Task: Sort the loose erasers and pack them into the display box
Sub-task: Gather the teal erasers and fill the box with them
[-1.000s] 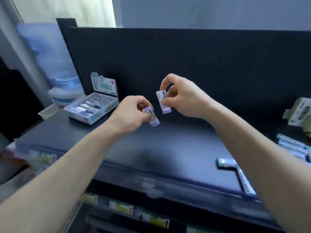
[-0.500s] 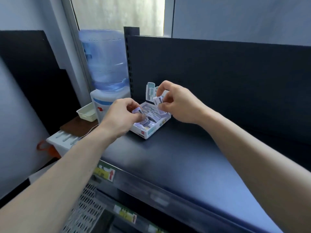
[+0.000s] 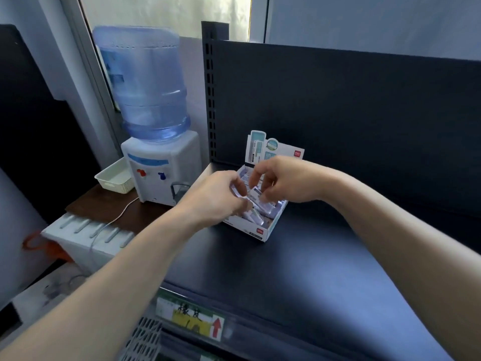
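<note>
Pinching 1 eraser [image 3: 254, 194] each, left hand [image 3: 217, 200] and right hand [image 3: 285, 181] hover over the display box [image 3: 272, 225]; shelf tag [image 3: 192, 319] reads 橡皮.

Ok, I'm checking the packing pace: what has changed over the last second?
The left hand and right hand, each still pinching an eraser, went left along the shelf from its middle to the display box and now reach down into it. Nothing was let go. The box stayed in place, flap upright.

blurred erasers [image 3: 256, 214], perhaps 1 pinched, display box [image 3: 272, 226] half hidden
</note>
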`<state>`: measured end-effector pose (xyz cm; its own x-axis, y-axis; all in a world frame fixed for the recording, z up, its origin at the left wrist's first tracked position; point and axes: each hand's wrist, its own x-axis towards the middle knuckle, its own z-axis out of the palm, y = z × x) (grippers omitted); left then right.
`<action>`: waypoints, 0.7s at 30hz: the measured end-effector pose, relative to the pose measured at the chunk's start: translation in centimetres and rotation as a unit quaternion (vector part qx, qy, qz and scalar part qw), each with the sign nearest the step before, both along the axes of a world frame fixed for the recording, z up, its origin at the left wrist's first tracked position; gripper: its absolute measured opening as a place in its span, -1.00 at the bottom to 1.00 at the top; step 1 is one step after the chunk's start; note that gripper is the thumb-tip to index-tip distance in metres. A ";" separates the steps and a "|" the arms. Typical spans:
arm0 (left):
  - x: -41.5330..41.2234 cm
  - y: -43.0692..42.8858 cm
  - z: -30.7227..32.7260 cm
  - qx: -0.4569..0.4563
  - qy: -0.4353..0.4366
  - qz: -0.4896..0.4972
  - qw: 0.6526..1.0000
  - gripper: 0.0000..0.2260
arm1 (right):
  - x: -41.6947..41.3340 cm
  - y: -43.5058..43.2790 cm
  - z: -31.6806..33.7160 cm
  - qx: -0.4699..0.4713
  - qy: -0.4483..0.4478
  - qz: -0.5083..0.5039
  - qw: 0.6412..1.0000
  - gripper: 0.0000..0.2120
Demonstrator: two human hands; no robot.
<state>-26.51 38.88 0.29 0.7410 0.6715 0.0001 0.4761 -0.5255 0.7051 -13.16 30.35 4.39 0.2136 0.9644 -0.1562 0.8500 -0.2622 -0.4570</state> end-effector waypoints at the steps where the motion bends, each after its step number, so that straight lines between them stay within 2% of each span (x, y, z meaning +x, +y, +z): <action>1: 0.0 0.1 0.1 0.007 0.006 -0.008 1.000 -0.86 | 0.0 0.1 0.0 -0.008 -0.005 0.000 1.000 -0.80; 8: 0.2 0.6 0.2 0.002 0.010 -0.026 1.000 -0.82 | -0.3 0.5 -0.1 -0.020 -0.034 -0.014 0.999 -0.80; 14: -0.3 0.7 0.8 -0.024 0.015 -0.042 0.999 -0.93 | -0.4 0.9 -0.1 -0.040 -0.049 -0.011 0.998 -0.80; 21: -0.1 0.0 0.3 -0.010 0.022 -0.018 1.000 -0.92 | -0.6 1.3 -0.8 -0.067 -0.054 -0.014 0.996 -0.88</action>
